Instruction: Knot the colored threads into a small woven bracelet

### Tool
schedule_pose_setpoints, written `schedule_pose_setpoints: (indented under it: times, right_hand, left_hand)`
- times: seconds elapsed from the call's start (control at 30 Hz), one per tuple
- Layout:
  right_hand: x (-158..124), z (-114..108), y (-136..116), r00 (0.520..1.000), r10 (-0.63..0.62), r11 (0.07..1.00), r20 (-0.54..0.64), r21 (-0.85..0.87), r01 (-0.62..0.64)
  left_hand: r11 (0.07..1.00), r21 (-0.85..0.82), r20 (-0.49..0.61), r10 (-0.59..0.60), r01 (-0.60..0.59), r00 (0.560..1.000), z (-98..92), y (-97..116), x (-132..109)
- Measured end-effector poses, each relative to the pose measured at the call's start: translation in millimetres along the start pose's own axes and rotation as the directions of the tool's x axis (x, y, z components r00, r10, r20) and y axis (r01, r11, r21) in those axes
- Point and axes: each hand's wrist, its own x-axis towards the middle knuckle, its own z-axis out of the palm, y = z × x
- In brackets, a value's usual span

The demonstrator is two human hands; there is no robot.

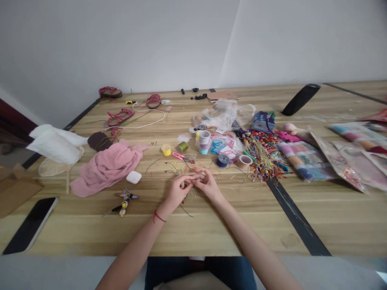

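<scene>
My left hand [178, 189] and my right hand [207, 182] meet at the middle of the wooden table [272, 225], their fingertips pinched together on thin coloured threads [178, 170]. A few loose strands trail from the fingers across the wood. Just above the hands lie pink thread snips [179, 157]. A blue thread spool [223, 160] and a tan tape roll [244, 161] sit to the upper right. A thin red cord [159, 217] circles my left wrist. The fingers hide the exact grip on the threads.
A heap of multicoloured threads [264, 155], several spools, plastic bags and packets of beads crowd the right side. On the left lie a pink cloth [105, 169], a white earbud case [134, 177], a black phone [30, 225] and red-corded sandal soles [119, 119].
</scene>
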Motion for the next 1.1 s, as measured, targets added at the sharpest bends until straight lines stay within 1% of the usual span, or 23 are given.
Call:
schedule_pose_setpoints:
  times: [0.13,0.23,0.3,0.43,0.6,0.67,0.73,0.87,0.9,0.97,1.1]
  right_hand:
    - [-1,-1,-1,0.998,0.008,0.999,0.058,-0.038,-0.006]
    - [-1,-2,-1,0.995,-0.01,0.994,0.104,-0.104,0.021]
    - [-2,-2,-1,0.992,-0.048,0.986,0.116,-0.156,0.066]
    - [-3,-1,-3,0.984,-0.129,0.944,0.122,-0.289,0.16]
    - [-6,-1,-3,0.975,-0.166,0.869,0.146,-0.446,0.215]
    - [-8,-3,-4,0.965,-0.207,0.81,0.16,-0.525,0.261]
    - [-9,-4,-6,0.943,-0.281,0.717,0.177,-0.614,0.328]
    - [-12,-5,-16,0.851,-0.434,0.5,0.295,-0.707,0.5]
    - [-12,-5,-19,0.831,-0.448,0.459,0.331,-0.713,0.531]
    - [-13,-4,-24,0.81,-0.426,0.391,0.403,-0.726,0.566]
    - [-14,-2,-27,0.785,-0.409,0.293,0.465,-0.748,0.596]
  left_hand:
    - [0.997,-0.072,0.023,-0.028,0.03,0.999,1.0,-3,0]
    - [0.995,-0.088,0.058,-0.047,0.052,0.997,0.8,-5,0]
    - [0.997,-0.059,0.075,-0.049,0.054,0.996,0.2,-5,-1]
    - [1.0,0.03,0.1,0.003,-0.006,0.995,-1.4,-6,-1]
    - [0.998,0.061,0.104,0.018,-0.024,0.994,-2.3,-4,0]
    - [0.998,0.052,0.095,0.018,-0.023,0.995,-2.2,-3,0]
    - [0.999,0.042,0.092,0.01,-0.014,0.996,-2.0,-3,0]
    - [0.998,0.063,0.088,0.007,-0.012,0.996,-1.5,-4,0]
    - [0.997,0.077,0.089,0.013,-0.02,0.996,-1.5,-5,0]
    - [0.993,0.109,0.089,0.026,-0.036,0.996,-1.6,-5,0]
    - [0.99,0.136,0.089,0.035,-0.047,0.995,-1.9,-3,1]
